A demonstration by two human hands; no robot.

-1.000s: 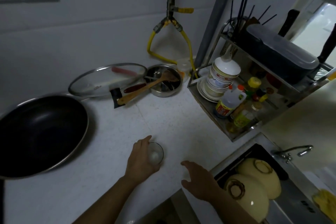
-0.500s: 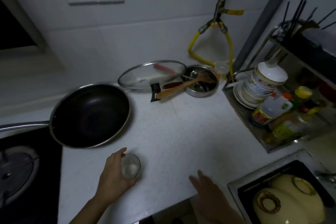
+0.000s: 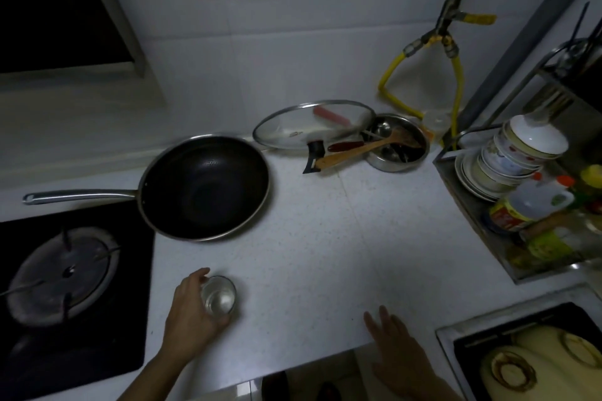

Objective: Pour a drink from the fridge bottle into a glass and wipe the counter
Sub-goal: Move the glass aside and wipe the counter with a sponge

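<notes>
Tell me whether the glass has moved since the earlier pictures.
Yes. The glass, gripped by the left hand, has shifted left: earlier right of the wok, now in front of it, nearer the stove.

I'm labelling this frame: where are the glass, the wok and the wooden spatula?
glass (image 3: 219, 298): head view, clear inside near its base.
wok (image 3: 205, 187): head view, dark inner bowl.
wooden spatula (image 3: 353, 155): head view, mid-handle.

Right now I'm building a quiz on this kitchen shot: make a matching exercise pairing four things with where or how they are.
Things:
1. glass
2. wok
3. wooden spatula
4. right hand

States:
A. open, fingers spread at the counter's edge
B. gripped by the left hand
C. resting across a steel bowl
D. beside the gas burner

Pairs: 1-B, 2-D, 3-C, 4-A
</notes>
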